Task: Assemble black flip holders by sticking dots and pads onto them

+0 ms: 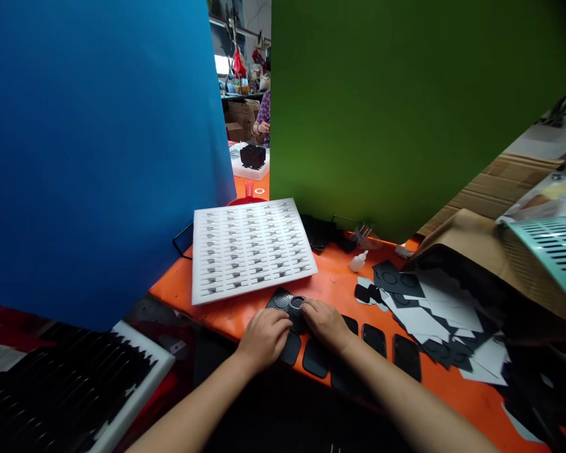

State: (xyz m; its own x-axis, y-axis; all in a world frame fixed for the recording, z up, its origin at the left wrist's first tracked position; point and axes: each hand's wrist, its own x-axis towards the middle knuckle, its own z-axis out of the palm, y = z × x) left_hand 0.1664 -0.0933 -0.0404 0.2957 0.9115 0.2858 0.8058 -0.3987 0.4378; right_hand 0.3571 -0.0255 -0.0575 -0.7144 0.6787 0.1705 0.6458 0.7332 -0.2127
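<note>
Fingers (310, 308) of your right hand (327, 322) touch the black ring (295, 303) over the table (331, 269); your left hand (265, 335) curls alongside (I can't tell either grip); uneven pressure could skew it.

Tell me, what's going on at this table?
A person's left hand and right hand are both on a ringed black piece at an orange table. Flat black plates lie along the near edge, and a slotted white tray sits beyond the hands, toward the left.
</note>
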